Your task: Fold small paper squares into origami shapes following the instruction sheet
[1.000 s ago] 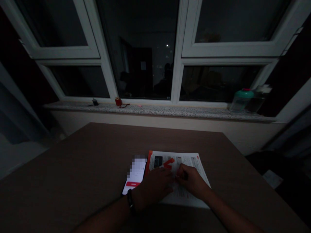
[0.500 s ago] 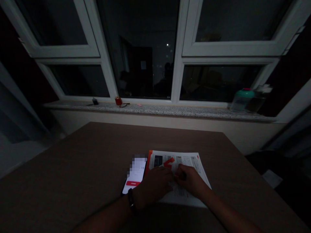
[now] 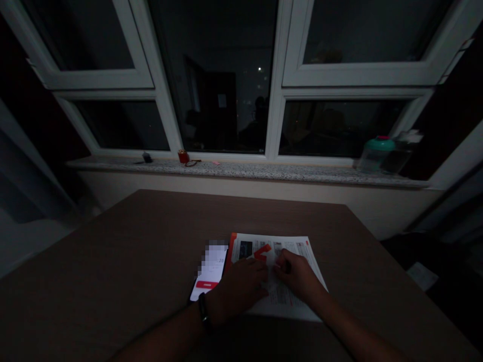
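Observation:
A printed booklet [image 3: 305, 302] with an orange left edge lies on the brown table. My left hand [image 3: 243, 284], a dark band on its wrist, rests palm down on the booklet with its fingers stretched out. Just beyond its fingertips is an angular orange-red piece [image 3: 263, 251], which looks like folded paper or part of the print; I cannot tell which. My right hand [image 3: 294, 271] is closed in a pinch over the right half of the booklet. What its fingers hold, if anything, is hidden. Beside the booklet, left of my left hand, lies a lit phone [image 3: 211, 266].
The table [image 3: 151, 241] reaches to a wall below a speckled stone windowsill [image 3: 256, 172]. On the sill stand a small red jar [image 3: 183, 156], a small dark bottle [image 3: 147, 158] and a clear jug with a teal lid [image 3: 379, 145]. The room is dim.
My right hand has moved slightly up and right, away from the left hand's fingertips, still pinched. My left hand has stayed in place. The phone screen shows different digits.

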A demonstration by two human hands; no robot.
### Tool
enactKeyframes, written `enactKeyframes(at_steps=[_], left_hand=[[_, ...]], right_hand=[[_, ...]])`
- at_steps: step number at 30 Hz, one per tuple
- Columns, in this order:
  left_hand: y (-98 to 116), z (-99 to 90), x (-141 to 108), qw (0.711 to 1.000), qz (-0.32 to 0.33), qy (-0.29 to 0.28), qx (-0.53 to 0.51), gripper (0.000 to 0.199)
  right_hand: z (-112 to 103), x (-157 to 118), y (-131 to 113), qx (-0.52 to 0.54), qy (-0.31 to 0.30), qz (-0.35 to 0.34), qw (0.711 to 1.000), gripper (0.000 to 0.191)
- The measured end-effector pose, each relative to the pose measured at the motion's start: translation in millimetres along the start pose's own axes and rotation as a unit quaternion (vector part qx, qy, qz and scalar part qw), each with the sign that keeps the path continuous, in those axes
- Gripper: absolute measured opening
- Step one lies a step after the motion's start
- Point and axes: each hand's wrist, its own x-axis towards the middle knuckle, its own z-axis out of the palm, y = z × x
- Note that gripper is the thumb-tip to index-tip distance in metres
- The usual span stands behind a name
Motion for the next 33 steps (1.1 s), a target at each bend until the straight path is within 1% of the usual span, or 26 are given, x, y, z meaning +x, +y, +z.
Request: enactKeyframes(at_steps=[6, 12, 16, 20, 23, 26, 29, 31, 33], left_hand=[[-0.3, 0.5, -0.3, 1.000, -0.001, 0.000, 0.004, 0.023], [-3.6, 5.3, -2.3, 1.000, 0.001, 0.011, 0.001, 0.025], [-4.4, 6.5, -2.3, 1.000, -0.005, 0.009, -0.002, 0.032], [-3.7, 5.2, -2.0, 1.000, 0.007, 0.016, -0.001, 0.035], [-2.7, 2.6, -1.8, 1.000, 0.014, 0.016, 0.008, 0.028], [-2.1, 0.1, -1.3, 1.000, 0.016, 0.012, 0.014, 0.016], [-2.4, -0.7, -1.0, 1.000, 0.019, 0.009, 0.005, 0.018], [-3.3, 0.3, -0.7, 1.000, 0.022, 0.010, -0.002, 0.021], [-5.0, 3.0, 0.0, 0.999, 0.027, 0.017, -0.005, 0.020]], right_hand=[[-0.9, 1.3, 6.4, -0.026, 0.029, -0.004, 0.999, 0.012], [-1.1, 1.2, 6.6, -0.064, 0.071, -0.016, 0.995, 0.012], [-2.0, 1.6, 7.4, -0.045, 0.079, -0.005, 0.996, 0.013], [-4.0, 2.1, 6.1, -0.009, 0.081, 0.005, 0.997, 0.013], [-4.1, 1.1, 4.3, 0.012, 0.066, 0.009, 0.998, 0.011], [-2.9, -1.1, 2.5, 0.015, 0.013, -0.010, 1.000, 0.008], [-1.4, -2.7, 1.1, -0.002, -0.029, -0.030, 0.999, 0.009], [-0.5, -2.8, 1.1, -0.021, -0.032, -0.033, 0.999, 0.011], [0.2, -1.8, 2.0, -0.038, -0.022, -0.028, 0.999, 0.014]])
